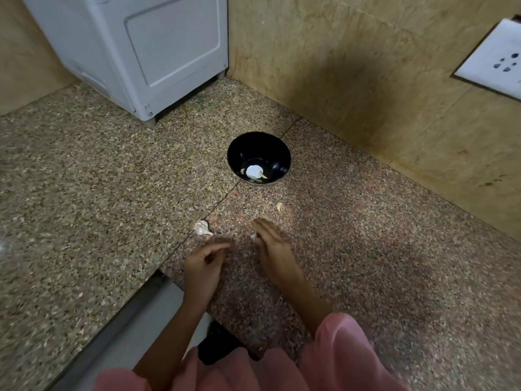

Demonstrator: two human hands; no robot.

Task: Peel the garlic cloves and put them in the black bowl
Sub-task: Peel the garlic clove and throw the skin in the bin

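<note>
The black bowl (258, 158) stands on the speckled granite counter (84, 193), with pale garlic pieces and a bright glare spot at its bottom. A peeled clove (279, 206) lies on the counter between the bowl and my hands. A clump of garlic with papery skin (202, 228) lies just beyond my left hand. My left hand (204, 265) hovers with fingers loosely curled and nothing visible in them. My right hand (272, 246) lies with fingers stretched forward, and a small white garlic piece (253, 237) shows at its thumb side.
A white appliance (141, 52) stands at the back left corner of the counter. Tan stone walls rise behind and to the right, with a white wall socket (496, 63) at the upper right. The counter's front edge drops off by my left forearm.
</note>
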